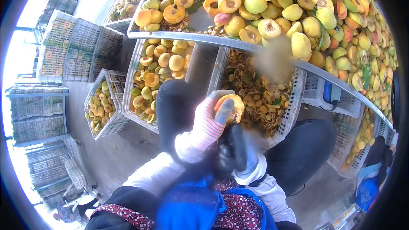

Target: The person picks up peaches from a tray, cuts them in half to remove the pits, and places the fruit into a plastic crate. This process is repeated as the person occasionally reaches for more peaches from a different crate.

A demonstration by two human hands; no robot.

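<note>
My left hand, in a pale striped glove with a grey thumb, is closed around a cut yellow peach. The cut face is turned toward my right hand, and its hollow is partly hidden by my thumb. Just below the fruit is my right hand, in a dark glove, with its fingers curled. A dark tip reaches up to the peach's lower edge, but blur hides what the fist holds. Beneath both hands stands a white crate of brown pits and scraps.
A metal-edged table heaped with whole and halved peaches spans the top. Left of my knees are crates of peaches and a smaller peach crate. Stacked crates line the far left. Another person is at right.
</note>
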